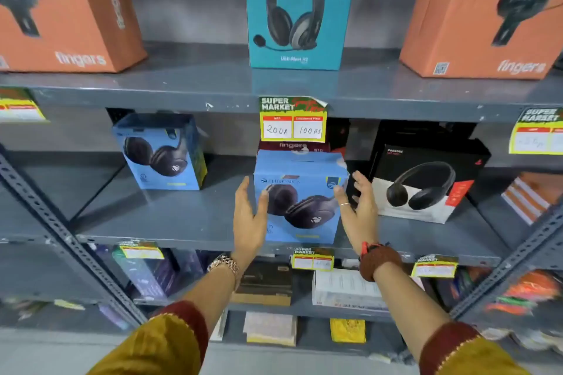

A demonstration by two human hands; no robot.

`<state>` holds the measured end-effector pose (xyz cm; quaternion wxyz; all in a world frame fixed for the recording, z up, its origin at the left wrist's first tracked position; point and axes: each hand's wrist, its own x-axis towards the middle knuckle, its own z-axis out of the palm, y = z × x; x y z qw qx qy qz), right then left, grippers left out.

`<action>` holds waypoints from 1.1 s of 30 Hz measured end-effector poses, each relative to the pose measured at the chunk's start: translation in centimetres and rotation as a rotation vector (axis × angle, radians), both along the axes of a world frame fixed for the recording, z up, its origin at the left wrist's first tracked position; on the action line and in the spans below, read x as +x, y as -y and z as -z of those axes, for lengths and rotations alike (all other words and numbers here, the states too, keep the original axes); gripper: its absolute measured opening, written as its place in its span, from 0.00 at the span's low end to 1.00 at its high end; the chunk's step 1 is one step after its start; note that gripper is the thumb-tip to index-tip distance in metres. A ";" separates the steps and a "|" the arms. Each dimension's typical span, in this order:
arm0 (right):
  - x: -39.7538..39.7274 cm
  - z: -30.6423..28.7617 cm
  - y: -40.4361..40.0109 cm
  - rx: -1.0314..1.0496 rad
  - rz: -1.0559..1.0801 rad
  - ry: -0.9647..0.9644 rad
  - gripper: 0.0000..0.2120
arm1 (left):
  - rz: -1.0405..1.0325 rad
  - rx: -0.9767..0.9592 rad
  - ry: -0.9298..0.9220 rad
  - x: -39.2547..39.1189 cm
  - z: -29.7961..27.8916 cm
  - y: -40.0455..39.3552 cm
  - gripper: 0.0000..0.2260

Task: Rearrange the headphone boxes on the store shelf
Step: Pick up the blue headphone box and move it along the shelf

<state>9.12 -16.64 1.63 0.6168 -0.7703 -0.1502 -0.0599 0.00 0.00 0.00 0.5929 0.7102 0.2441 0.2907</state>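
A light blue headphone box [300,196] stands upright near the front edge of the middle shelf [189,222]. My left hand [248,216] is beside its left side, fingers apart, thumb touching the front face. My right hand [361,207] is at its right side, fingers spread, with fingertips at the box's edge. Neither hand grips it. A second light blue box [161,154] stands further left and back. A black and white headphone box [423,179] stands to the right. A dark red box [294,146] is partly hidden behind the front blue one.
On the upper shelf [213,85] stand two orange boxes [67,9] [484,9] and a teal box [298,6]. Yellow price tags [292,123] hang from shelf edges. Lower shelves hold assorted small boxes [344,286]. Slanted metal braces [61,228] frame both sides.
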 end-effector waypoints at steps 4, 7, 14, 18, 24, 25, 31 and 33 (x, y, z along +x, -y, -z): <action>1.6 1.0 -1.0 -0.015 -0.056 -0.231 0.37 | 0.088 -0.028 -0.042 1.7 1.0 -2.1 0.31; 2.5 2.3 -1.1 -0.037 -0.092 -0.316 0.33 | 0.093 0.081 -0.112 2.2 2.2 -3.1 0.25; 2.2 1.5 0.2 -0.042 -0.009 -0.203 0.19 | 0.035 0.078 -0.066 1.2 0.8 -2.2 0.19; 1.1 0.4 2.6 -0.224 0.127 -0.146 0.26 | 0.031 0.124 -0.113 -0.1 -0.4 -0.9 0.18; -1.4 -1.5 6.5 -0.317 0.198 -0.078 0.33 | 0.083 0.102 -0.131 -2.6 -1.9 1.2 0.20; -1.9 -1.8 6.9 -0.306 0.195 -0.066 0.32 | 0.090 0.106 -0.127 -3.0 -2.1 1.3 0.19; -4.2 -2.3 5.8 -0.292 0.112 -0.035 0.29 | 0.066 0.095 -0.121 -6.2 -2.6 0.3 0.19; -4.7 -2.0 3.9 -0.271 0.063 -0.037 0.33 | 0.036 0.089 -0.124 -7.6 -2.5 -1.2 0.18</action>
